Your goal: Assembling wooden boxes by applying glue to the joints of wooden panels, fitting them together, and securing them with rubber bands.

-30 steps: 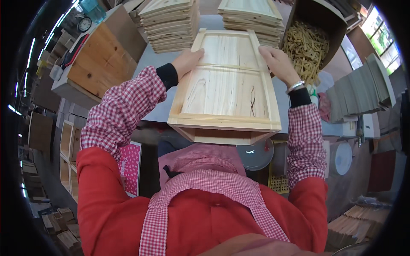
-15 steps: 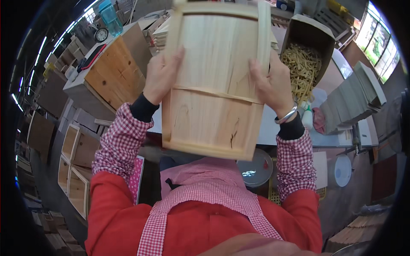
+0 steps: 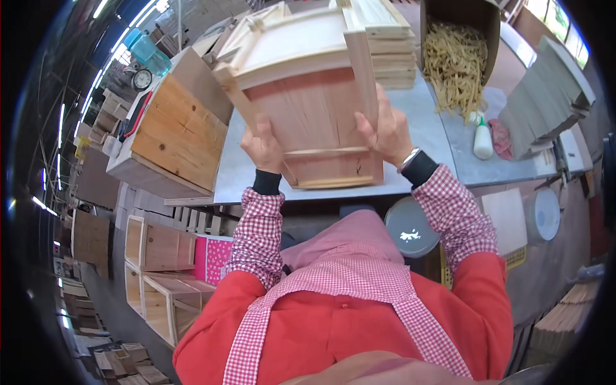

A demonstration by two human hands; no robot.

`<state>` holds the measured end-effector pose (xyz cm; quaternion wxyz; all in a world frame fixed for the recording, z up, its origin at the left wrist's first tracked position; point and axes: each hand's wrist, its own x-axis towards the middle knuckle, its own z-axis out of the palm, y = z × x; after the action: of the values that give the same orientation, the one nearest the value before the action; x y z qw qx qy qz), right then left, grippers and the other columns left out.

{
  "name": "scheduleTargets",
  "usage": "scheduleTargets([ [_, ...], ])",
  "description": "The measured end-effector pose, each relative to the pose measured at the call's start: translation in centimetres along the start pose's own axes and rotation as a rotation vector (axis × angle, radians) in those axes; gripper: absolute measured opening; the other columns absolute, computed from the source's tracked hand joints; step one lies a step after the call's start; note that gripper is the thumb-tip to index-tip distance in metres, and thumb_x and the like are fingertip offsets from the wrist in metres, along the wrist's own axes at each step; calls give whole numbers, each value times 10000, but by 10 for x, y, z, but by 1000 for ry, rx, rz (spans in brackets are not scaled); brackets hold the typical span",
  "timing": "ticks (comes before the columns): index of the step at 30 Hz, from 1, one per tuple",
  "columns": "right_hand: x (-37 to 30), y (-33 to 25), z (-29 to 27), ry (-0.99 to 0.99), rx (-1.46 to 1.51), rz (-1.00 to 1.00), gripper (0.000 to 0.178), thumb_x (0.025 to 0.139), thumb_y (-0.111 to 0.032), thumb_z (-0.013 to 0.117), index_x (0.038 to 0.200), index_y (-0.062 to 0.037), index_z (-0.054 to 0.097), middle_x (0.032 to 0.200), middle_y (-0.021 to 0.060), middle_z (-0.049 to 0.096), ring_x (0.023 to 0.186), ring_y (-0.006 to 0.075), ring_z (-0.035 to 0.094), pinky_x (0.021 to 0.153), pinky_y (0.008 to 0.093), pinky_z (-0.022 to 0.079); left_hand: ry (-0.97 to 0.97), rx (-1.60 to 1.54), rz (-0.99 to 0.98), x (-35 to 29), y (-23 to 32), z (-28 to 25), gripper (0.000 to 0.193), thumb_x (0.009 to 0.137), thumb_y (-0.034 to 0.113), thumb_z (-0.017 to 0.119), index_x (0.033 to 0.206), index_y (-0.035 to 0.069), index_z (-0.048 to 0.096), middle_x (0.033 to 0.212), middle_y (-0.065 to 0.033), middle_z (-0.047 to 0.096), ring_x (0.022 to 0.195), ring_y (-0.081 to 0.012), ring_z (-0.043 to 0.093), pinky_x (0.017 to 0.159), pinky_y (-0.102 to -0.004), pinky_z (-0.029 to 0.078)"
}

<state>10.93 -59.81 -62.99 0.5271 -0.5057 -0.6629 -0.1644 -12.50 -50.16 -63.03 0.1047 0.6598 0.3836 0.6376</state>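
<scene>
Between my two hands is a pale wooden framed panel with raised edge strips, tilted up over the front part of the table. A flat tan band crosses its lower part. My left hand grips the left edge, its fingers partly hidden behind. On the opposite edge my right hand is closed, with the thumb on the face. Just beyond it rises a stack of similar wooden frames. Whether the panel's lower edge touches the table I cannot tell.
A cardboard box of tan rubber bands lies at the back right. Near it are a white glue bottle, a pink cloth and a grey stack of sheets. A wooden cabinet stands left.
The panel has moved away from my body and lower, toward the table, and its top leans away. Both hands have kept hold of it. My view has shifted.
</scene>
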Motion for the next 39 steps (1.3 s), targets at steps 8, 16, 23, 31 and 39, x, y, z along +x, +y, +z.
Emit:
scheduleTargets([
  [8, -22, -5, 1, 103, 29, -70, 619, 839, -188, 660, 1314, 82, 371, 969, 213, 638, 780, 341, 648, 630, 392, 524, 14, -113, -1, -28, -2, -9, 573, 952, 516, 443, 773, -21, 527, 660, -21, 509, 646, -118, 468, 571, -289, 398],
  [16, -47, 26, -11, 70, 351, 366, 457, 889, -295, 581, 1244, -17, 509, 938, 207, 639, 747, 273, 633, 641, 342, 481, -97, 266, 244, 3, 6, -65, 458, 951, 419, 487, 964, -32, 569, 995, -132, 516, 933, -220, 479, 829, -371, 382],
  [23, -60, 83, 50, -351, 376, 860, 364, 897, -311, 462, 924, 10, 629, 838, 265, 619, 827, 431, 593, 731, 447, 466, -523, 243, 995, 92, 170, 20, 435, 900, 394, 577, 1114, 16, 604, 1107, -117, 574, 1079, -226, 524, 920, -404, 402],
  [31, 16, 118, 45, 124, 267, 562, 302, 823, -218, 473, 733, 33, 612, 757, 262, 595, 728, 436, 589, 641, 488, 453, -973, 161, 474, 80, 204, 53, 251, 890, 238, 611, 1010, 18, 596, 1116, -157, 616, 1207, -322, 496, 920, -374, 414],
  [39, -46, 6, -13, -20, 400, 533, 233, 873, -133, 476, 712, 36, 481, 622, 214, 451, 546, 283, 468, 519, 398, 370, -905, 227, 554, 84, 211, 43, 240, 891, 232, 602, 1000, 19, 587, 1031, -149, 615, 1001, -291, 577, 834, -319, 450],
])
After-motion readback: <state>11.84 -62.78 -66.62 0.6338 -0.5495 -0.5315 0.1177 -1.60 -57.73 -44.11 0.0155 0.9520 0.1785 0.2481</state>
